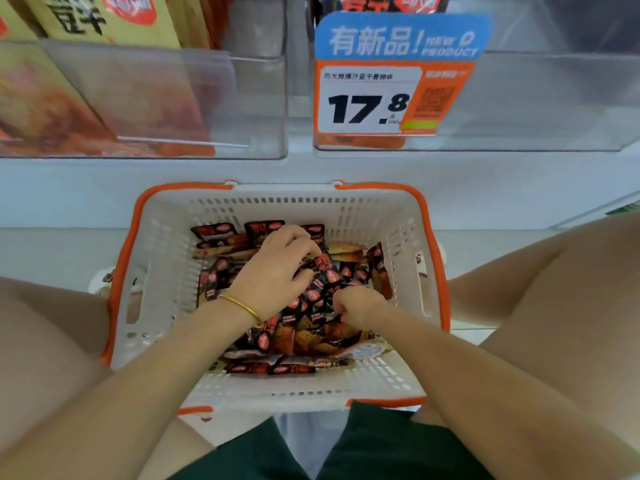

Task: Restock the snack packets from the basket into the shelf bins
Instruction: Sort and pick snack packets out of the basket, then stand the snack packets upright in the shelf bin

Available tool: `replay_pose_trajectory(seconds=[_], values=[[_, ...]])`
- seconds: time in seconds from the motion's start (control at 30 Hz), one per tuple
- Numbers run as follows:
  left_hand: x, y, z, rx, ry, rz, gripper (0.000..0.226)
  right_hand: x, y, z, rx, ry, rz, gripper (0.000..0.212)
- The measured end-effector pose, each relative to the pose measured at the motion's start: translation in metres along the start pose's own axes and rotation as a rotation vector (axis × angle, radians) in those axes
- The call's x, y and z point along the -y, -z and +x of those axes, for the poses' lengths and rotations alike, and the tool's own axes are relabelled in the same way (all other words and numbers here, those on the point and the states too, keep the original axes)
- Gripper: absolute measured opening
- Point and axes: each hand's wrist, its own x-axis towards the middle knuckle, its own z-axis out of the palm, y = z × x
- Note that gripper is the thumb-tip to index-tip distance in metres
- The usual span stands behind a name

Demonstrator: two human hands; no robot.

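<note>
**White shelving, pale floor**

Ahead of me runs a white shelf front [104, 192] under even, bright light. Below it lies pale floor [52, 251]. A blue new-product sign [401, 38] tops an orange-edged price label [367, 98] reading 17.8.

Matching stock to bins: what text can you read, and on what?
"有新品!" and "NEW PRODUCT": blue sign on right bin.
"17.8": price tag below it.
"豆干": yellow packets in left bin, partly cut off.
Unreadable: price tag's small print; snack packets in the basket.
</note>
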Motion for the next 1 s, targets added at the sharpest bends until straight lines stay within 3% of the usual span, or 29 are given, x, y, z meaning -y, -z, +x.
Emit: replay_pose_trajectory(seconds=[0.17, 0.37, 0.57, 0.7, 0.77, 0.93, 1.0], values=[[0.011, 0.000, -0.001, -0.043, 0.033, -0.017, 0.022, 0.004, -0.019, 0.010, -0.057, -0.086, 0.005, 0.029], [0.016, -0.003, -0.004, -0.037, 0.042, -0.025, 0.020, -0.002, -0.024, 0.009, 0.033, -0.300, -0.072, 0.020], [0.013, -0.001, -0.001, 0.024, 0.045, -0.032, 0.022, 0.005, 0.016, -0.002, 0.043, -0.067, -0.079, 0.023], [0.004, 0.005, 0.001, 0.230, 0.099, -0.027, 0.038, 0.018, 0.081, -0.027, -0.118, 0.231, 0.093, 0.015], [0.001, 0.010, -0.001, 0.250, 0.126, -0.003, 0.041, 0.023, 0.106, -0.051, -0.237, 0.309, 0.226, 0.009], [-0.011, 0.046, -0.009, 0.107, 0.140, -0.102, 0.016, 0.031, 0.131, -0.101, -0.413, 0.286, 0.633, 0.005], [-0.015, 0.069, -0.015, 0.030, 0.166, -0.230, 0.017, 0.033, 0.137, -0.121, -0.413, 0.305, 0.855, 0.007]])
